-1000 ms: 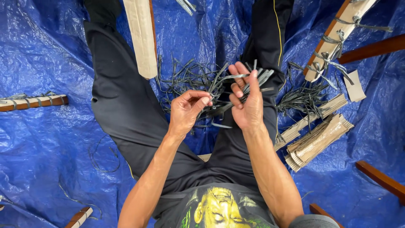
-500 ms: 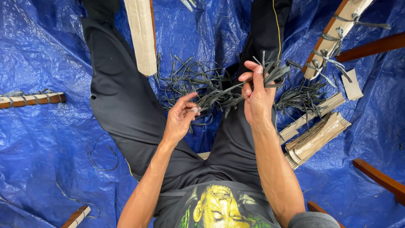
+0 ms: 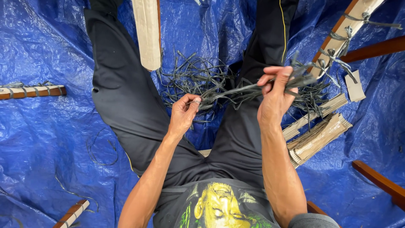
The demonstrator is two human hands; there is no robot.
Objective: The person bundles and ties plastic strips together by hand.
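Now | right hand [image 3: 275, 96] lifted rightward (pinching grey strips [image 3: 244, 89]) | left hand [image 3: 183, 113] pinching their other end, strips stretched tighter

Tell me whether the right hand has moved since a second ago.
Yes. The right hand, gripping grey strips, has shifted right, away from the left hand and toward the wrapped wooden piece at upper right.

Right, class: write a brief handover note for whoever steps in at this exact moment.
Left hand: pinches one end of a bundle of grey strips.
Right hand: grips the bundle's other end, raised, strips pulled taut between the hands.
Loose grey strips lie piled between the legs on the blue tarp.
Done: wooden pieces at left and upper right already wrapped and tied.
Left: folded cardboard at right lies unused.
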